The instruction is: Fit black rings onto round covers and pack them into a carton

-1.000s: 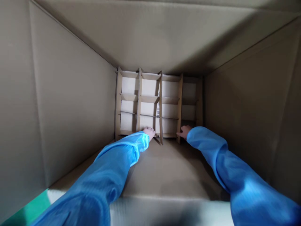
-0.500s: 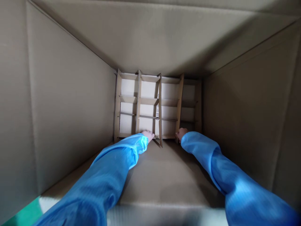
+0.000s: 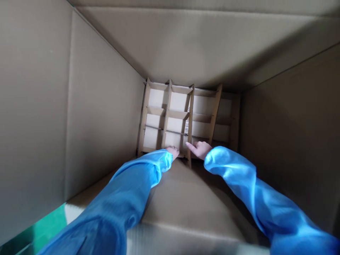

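Observation:
I reach down into a deep cardboard box (image 3: pixel 101 106), both arms in blue sleeves. At its bottom sits a cardboard divider grid (image 3: pixel 170 115) with several cells. My left hand (image 3: pixel 174 152) rests on the near edge of the grid, mostly hidden behind its sleeve, so its fingers do not show. My right hand (image 3: pixel 200 149) is just right of the middle partition (image 3: pixel 190 124), with a finger stretched out to the left and touching that partition.
The box walls rise steeply on all sides around my arms. A printed label (image 3: pixel 186 124) shows on the box bottom through one cell. A green surface (image 3: pixel 39 230) appears outside the box at the lower left.
My right hand has moved left from the right partition to the middle one, with a finger now stretched out. The view has shifted a little to the right. My left hand has stayed put.

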Motion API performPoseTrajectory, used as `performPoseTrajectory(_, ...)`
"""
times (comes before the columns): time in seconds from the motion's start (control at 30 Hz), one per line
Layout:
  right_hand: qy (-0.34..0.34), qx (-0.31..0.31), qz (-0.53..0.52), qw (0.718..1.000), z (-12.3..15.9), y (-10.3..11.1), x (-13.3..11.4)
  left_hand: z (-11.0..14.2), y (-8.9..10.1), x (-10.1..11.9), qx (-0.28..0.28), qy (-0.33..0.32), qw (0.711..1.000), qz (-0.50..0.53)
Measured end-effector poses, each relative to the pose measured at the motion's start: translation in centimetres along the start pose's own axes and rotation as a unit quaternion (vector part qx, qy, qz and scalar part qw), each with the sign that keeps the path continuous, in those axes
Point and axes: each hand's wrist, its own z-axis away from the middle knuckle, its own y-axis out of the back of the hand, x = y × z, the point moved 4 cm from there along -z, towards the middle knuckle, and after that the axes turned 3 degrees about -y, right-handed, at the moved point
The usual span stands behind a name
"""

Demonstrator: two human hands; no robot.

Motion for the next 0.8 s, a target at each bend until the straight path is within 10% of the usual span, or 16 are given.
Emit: performPoseTrajectory(0.8,-0.063,-0.072,-0.036,0.995,-5.6,-5.5,-2.5,-1.2,-0.7,-0.2,0.019,0.012,0.999,0.039)
